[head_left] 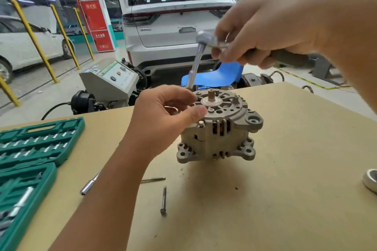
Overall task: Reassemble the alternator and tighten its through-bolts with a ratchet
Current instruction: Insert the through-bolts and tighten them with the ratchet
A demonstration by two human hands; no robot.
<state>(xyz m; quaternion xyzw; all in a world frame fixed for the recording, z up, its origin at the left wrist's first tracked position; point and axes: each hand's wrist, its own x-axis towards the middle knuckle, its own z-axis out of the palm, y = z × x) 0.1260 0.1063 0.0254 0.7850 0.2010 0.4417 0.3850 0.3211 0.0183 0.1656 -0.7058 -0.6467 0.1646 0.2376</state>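
A grey cast-metal alternator point(219, 126) stands upright, shaft end up, near the middle of a tan board counter point(285, 169). The right hand point(265, 34) grips a chrome ratchet point(206, 39), fingers curled around its handle; most of the handle is hidden inside the fist, and the ratchet head is motion-blurred. A long chrome extension point(196, 66) slants down from the head toward the alternator's far-left rim, its lower tip hidden behind the left hand point(167, 110). That hand's fingers are curled with thumb and fingertips close together at the housing's upper-left edge; whether they pinch anything there cannot be made out.

Two loose dark steel through-bolts point(163, 199) lie on the counter in front of the alternator, one partly hidden by the left forearm, and a chrome socket point(89, 184) lies beside that arm. An open green plastic socket-set case point(34, 149) is cut off at the left edge; a white ring-shaped object point(370, 181) is cut off at the right. Behind, a white SUV point(175, 16) has an unreadable badge, and a red sign point(95, 20) bears Chinese characters too small to read.
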